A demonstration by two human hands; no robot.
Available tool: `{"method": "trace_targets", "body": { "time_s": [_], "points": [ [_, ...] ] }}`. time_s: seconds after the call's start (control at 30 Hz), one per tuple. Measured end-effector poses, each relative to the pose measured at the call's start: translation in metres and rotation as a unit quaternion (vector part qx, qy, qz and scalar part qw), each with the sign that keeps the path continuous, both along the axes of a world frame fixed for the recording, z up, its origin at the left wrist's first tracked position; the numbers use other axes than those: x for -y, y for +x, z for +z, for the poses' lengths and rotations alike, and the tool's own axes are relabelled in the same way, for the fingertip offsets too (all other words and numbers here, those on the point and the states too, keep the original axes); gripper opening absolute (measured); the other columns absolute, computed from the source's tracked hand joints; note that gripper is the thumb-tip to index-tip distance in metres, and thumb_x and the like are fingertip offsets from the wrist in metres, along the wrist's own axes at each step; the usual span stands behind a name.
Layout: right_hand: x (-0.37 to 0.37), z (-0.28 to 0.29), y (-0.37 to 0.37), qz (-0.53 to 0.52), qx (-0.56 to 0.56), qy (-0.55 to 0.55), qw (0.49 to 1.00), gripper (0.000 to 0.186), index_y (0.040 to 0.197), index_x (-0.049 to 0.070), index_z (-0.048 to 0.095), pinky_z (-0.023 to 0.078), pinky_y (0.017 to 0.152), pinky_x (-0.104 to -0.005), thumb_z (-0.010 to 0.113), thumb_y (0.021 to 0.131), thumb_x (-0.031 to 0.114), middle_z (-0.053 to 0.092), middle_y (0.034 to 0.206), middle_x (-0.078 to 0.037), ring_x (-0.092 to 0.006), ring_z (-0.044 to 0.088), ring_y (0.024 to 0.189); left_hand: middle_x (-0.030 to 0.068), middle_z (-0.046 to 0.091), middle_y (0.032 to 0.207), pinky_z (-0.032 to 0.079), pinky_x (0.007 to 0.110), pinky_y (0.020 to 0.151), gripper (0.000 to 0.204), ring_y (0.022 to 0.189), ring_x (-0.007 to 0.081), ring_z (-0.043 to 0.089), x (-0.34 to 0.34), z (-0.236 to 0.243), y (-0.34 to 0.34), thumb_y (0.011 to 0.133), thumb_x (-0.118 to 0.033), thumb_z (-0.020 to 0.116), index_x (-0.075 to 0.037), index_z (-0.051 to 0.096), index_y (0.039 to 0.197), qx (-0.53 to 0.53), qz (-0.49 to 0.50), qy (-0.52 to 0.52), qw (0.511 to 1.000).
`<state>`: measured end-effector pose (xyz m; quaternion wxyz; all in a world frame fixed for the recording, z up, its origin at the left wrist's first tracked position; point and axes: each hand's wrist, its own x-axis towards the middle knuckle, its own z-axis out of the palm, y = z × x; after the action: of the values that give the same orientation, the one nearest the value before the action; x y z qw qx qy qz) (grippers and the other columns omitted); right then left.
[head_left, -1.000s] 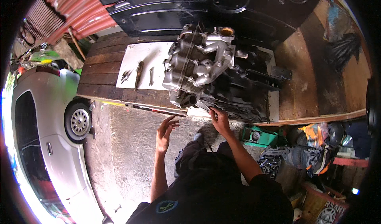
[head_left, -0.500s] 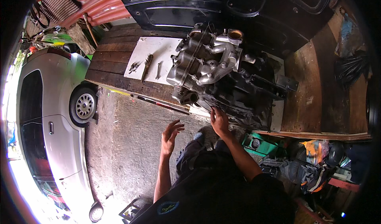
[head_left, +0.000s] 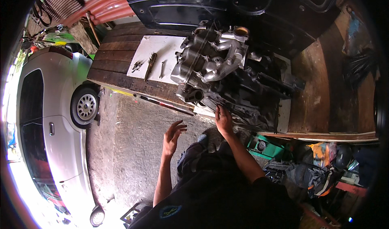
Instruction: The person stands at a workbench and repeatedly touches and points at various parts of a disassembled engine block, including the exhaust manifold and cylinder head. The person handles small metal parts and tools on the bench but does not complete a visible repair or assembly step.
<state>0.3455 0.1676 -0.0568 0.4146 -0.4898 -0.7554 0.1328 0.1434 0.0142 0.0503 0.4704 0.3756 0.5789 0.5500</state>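
Note:
A grey metal engine (head_left: 229, 62) with its intake manifold lies on the wooden workbench, its dark lower body toward the right. My right hand (head_left: 224, 122) is at the engine's near edge, fingers stretched toward the dark side of the block. Whether the fingertips touch the metal is hard to tell. Over the floor in front of the bench, my left hand (head_left: 174, 135) hangs open with fingers apart, holding nothing. To the engine's left, a white board (head_left: 142, 50) bears a wire brush (head_left: 150, 66), a wrench (head_left: 162, 69) and several small dark bolts (head_left: 137, 65).
The plank bench (head_left: 111, 62) runs along a black vehicle panel (head_left: 182, 10). A silver car (head_left: 52, 119) stands on the left. Beneath the bench at right are a green machine part (head_left: 263, 148) and piled bags (head_left: 322, 154). A black plastic bag (head_left: 358, 73) hangs at far right.
My right hand has shifted slightly up and toward the engine, its fingers straighter. My left hand has moved a little left and up.

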Motion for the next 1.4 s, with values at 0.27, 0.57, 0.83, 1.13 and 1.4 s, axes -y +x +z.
{"method": "trace_targets", "body": {
  "time_s": [0.27, 0.57, 0.83, 1.13, 1.4],
  "points": [
    [-0.012, 0.003, 0.016, 0.030, 0.115, -0.091, 0.989, 0.029, 0.097, 0.003, 0.067, 0.050, 0.064, -0.0458, 0.055, 0.095, 0.030, 0.066, 0.079, -0.020, -0.0391, 0.063, 0.071, 0.0173, 0.066, 0.111, 0.048, 0.033, 0.090, 0.035, 0.100, 0.0223, 0.064, -0.003, 0.001, -0.001, 0.095, -0.007, 0.048, 0.004, 0.051, 0.129, -0.019, -0.031, 0.012, 0.999],
    [-0.015, 0.007, 0.019, 0.001, 0.054, -0.248, 0.967, 0.057, 0.075, 0.001, 0.067, 0.042, 0.057, -0.0445, 0.051, 0.093, 0.052, 0.059, 0.062, -0.020, -0.0372, 0.060, 0.060, 0.0162, 0.066, 0.112, 0.046, 0.031, 0.086, 0.040, 0.100, 0.0213, 0.064, 0.009, -0.012, -0.003, 0.096, -0.017, 0.051, 0.003, 0.050, 0.131, -0.047, -0.029, 0.026, 0.998],
    [-0.021, 0.011, 0.020, -0.001, 0.054, -0.276, 0.960, 0.067, 0.067, -0.003, 0.061, 0.040, 0.055, -0.0450, 0.049, 0.092, 0.057, 0.056, 0.057, -0.020, -0.0362, 0.058, 0.057, 0.0165, 0.067, 0.110, 0.047, 0.034, 0.091, 0.038, 0.100, 0.0217, 0.064, 0.023, -0.019, -0.008, 0.095, -0.013, 0.051, 0.004, 0.051, 0.129, -0.059, 0.005, 0.013, 0.998],
    [-0.024, 0.036, 0.018, 0.052, 0.130, -0.345, 0.928, 0.074, 0.080, -0.010, 0.066, 0.050, 0.072, -0.0494, 0.038, 0.096, 0.057, 0.062, 0.078, -0.034, -0.0450, 0.065, 0.082, 0.0176, 0.067, 0.108, 0.049, 0.034, 0.089, 0.034, 0.102, 0.0230, 0.064, 0.032, -0.013, -0.006, 0.096, -0.010, 0.048, 0.002, 0.054, 0.127, -0.072, 0.038, 0.019, 0.996],
    [-0.054, 0.140, 0.021, 0.156, 0.295, -0.339, 0.880, 0.056, 0.085, -0.009, 0.065, 0.050, 0.067, -0.0475, 0.043, 0.099, 0.041, 0.063, 0.083, -0.030, -0.0407, 0.065, 0.080, 0.0169, 0.067, 0.108, 0.049, 0.034, 0.089, 0.035, 0.099, 0.0226, 0.065, 0.019, -0.028, -0.012, 0.095, -0.011, 0.049, 0.002, 0.053, 0.128, -0.063, 0.043, 0.018, 0.997]
  ]
}}
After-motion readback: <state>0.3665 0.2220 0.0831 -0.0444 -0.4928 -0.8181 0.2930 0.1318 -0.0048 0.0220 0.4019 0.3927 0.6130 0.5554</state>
